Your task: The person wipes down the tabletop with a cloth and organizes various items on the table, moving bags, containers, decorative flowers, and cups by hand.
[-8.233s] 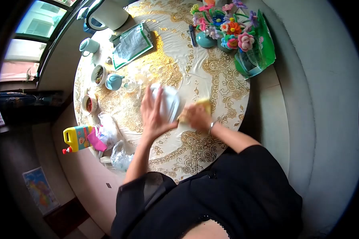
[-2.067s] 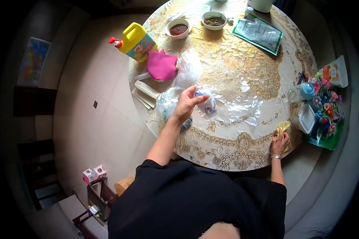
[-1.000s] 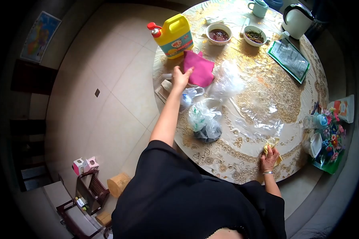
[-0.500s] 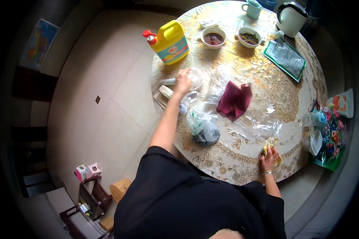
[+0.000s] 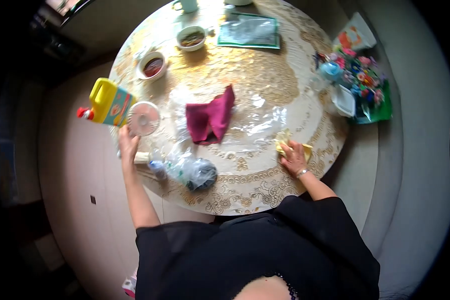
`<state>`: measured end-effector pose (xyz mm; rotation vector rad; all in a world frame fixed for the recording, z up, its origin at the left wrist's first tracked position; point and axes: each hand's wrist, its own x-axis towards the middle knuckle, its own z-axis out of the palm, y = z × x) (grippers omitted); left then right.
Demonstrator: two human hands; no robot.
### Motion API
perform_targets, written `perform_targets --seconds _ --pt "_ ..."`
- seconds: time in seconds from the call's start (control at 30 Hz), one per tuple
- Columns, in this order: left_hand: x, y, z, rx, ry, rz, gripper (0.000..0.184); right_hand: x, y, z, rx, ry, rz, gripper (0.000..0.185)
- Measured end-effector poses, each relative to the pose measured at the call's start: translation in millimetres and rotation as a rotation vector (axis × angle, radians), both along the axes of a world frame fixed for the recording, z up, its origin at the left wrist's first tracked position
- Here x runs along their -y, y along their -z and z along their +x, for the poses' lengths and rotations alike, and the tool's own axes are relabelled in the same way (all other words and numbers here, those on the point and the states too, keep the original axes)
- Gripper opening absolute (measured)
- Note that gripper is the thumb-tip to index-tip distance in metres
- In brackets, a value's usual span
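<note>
My left hand point(image 5: 128, 143) is closed on the handle of a small white fan point(image 5: 144, 119) at the table's left edge. The fan's round head lies just beside a yellow jug with a red cap point(image 5: 110, 102). My right hand point(image 5: 294, 157) presses a crumpled yellow cloth point(image 5: 284, 140) on the tabletop near the front right. Between the hands lies a dark magenta cloth point(image 5: 210, 117), partly raised in folds. Clear plastic bags point(image 5: 182, 167), one with something dark inside, sit near the front left edge. A clear plastic sheet point(image 5: 260, 122) is spread right of the magenta cloth.
Two bowls of food point(image 5: 152, 66) point(image 5: 190, 38) stand at the back left of the round table point(image 5: 245, 197). A green-edged packet point(image 5: 248, 31) lies behind. Colourful flowers point(image 5: 363, 75) and a white container point(image 5: 343, 100) are at the right.
The magenta cloth has gone from over the fan to the table's middle. My left hand has taken hold of the fan, which is now beside the jug. The view has turned toward the right.
</note>
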<state>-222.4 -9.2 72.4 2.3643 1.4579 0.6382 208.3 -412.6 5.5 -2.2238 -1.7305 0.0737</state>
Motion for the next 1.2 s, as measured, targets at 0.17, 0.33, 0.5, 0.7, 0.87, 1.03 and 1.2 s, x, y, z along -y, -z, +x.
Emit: perform_targets --seconds 0.17,0.33,0.5,0.7,0.87,1.03,1.2 --pt "84 -101 88 0.668 0.02 -0.583 0.021 2 3 -3 0.011 0.026 0.014 0.06" --pt "168 -96 213 0.655 0.352 -1.006 0.028 0 5 0 0.025 -0.014 0.015 0.057" --pt "250 -71 355 0.566 0.68 -1.267 0.049 4 9 -1 -0.051 -0.015 -0.025 0.055" --pt "314 -55 506 0.563 0.653 -1.235 0.054 3 39 4 -0.217 -0.073 -0.141 0.068" --pt "340 -16 572 0.571 0.482 -0.932 0.053 -1 -2 15 -0.603 -0.113 -0.157 0.058" --pt "355 -2 595 0.628 0.396 -0.861 0.056 -5 35 4 -0.916 -0.009 0.146 0.039" --pt "364 -33 598 0.459 0.378 -0.732 0.056 1 28 0 -0.555 0.025 0.337 0.039"
